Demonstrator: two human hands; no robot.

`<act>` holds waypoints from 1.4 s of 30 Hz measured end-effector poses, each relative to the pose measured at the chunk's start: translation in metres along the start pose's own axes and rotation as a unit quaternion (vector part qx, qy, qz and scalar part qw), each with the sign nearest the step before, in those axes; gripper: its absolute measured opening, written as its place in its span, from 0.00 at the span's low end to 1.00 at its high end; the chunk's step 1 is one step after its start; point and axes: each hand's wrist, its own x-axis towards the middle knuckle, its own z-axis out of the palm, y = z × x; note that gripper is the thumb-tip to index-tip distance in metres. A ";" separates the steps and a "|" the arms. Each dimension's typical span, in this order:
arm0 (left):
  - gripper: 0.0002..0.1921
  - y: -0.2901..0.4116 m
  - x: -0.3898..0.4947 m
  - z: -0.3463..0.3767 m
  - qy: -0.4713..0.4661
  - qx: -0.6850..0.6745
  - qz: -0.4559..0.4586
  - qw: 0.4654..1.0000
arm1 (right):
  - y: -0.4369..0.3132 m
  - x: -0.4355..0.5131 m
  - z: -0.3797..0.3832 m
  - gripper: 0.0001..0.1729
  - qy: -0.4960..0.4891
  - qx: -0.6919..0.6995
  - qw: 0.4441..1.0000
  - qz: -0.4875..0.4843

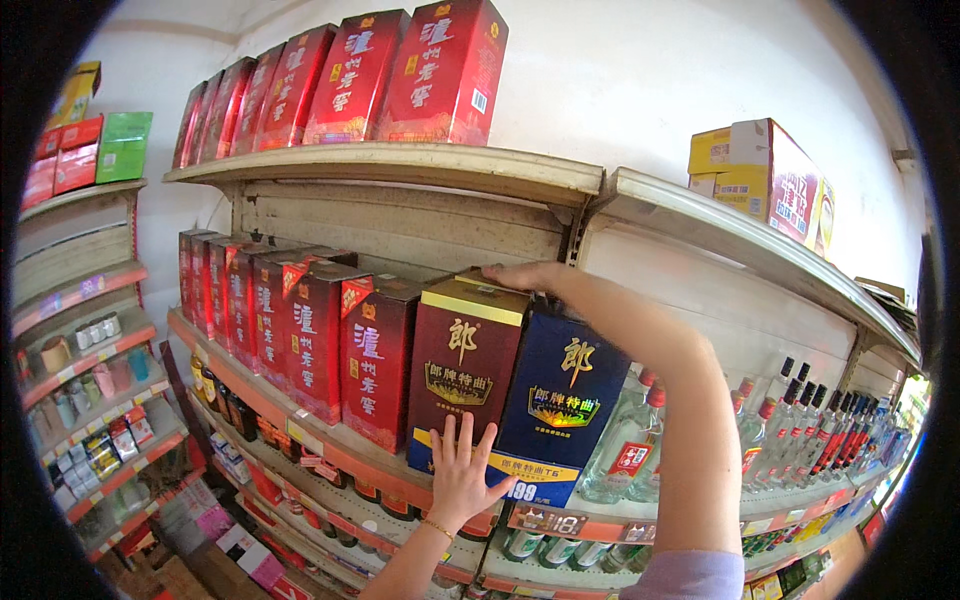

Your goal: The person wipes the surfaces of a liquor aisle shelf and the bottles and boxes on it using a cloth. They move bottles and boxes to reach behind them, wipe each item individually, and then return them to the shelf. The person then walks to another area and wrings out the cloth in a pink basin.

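Note:
A tall maroon liquor box [465,352] with a gold band stands on the middle shelf, its front towards me. My left hand [463,474] lies spread and flat against the lower front of this box, around its yellow-and-blue strip. From the right, my right hand [517,276] reaches over and touches the rear of the box top; blur hides how its fingers are set. Directly to the right is a dark blue liquor box [568,390], partly behind my right forearm. Red liquor boxes [375,360] make a row to the left of the maroon one.
Above runs a metal shelf [390,161] carrying more red boxes [442,82]. Clear glass bottles [619,450] with red caps stand right of the blue box, close to my forearm. A yellow-and-white carton [765,176] sits at upper right. Small goods fill the left shelves [105,352].

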 end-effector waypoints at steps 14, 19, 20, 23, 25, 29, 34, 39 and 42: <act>0.46 -0.003 -0.001 0.006 -0.005 -0.009 -0.006 1.000 | 0.038 0.064 0.008 0.21 0.094 -0.125 0.986 -0.061; 0.46 -0.004 -0.002 0.007 0.004 0.003 -0.005 1.000 | 0.075 0.068 -0.003 0.17 0.036 -0.317 0.944 0.088; 0.46 -0.004 -0.002 0.007 0.001 0.002 -0.005 1.000 | 0.078 0.066 -0.003 0.16 0.035 -0.318 0.943 0.087; 0.46 -0.002 -0.001 0.006 0.002 0.004 -0.008 1.000 | 0.078 0.061 0.001 0.14 0.073 -0.335 0.939 0.017; 0.46 -0.001 -0.001 0.006 0.009 0.004 -0.005 1.000 | 0.073 0.058 0.007 0.13 0.103 -0.366 0.924 -0.045; 0.45 0.000 0.000 0.005 0.016 -0.003 -0.008 1.000 | 0.063 0.047 0.011 0.12 0.121 -0.464 0.872 -0.099; 0.44 0.002 0.000 0.004 0.022 -0.011 -0.011 1.000 | 0.040 0.026 0.010 0.15 0.187 -0.323 0.927 -0.023; 0.44 0.001 0.000 0.003 0.011 0.000 -0.002 1.000 | -0.006 0.006 0.008 0.16 0.202 -0.148 0.964 -0.085; 0.42 0.000 0.000 0.002 0.012 -0.010 -0.008 1.000 | -0.027 -0.007 0.010 0.15 0.203 -0.052 0.971 -0.115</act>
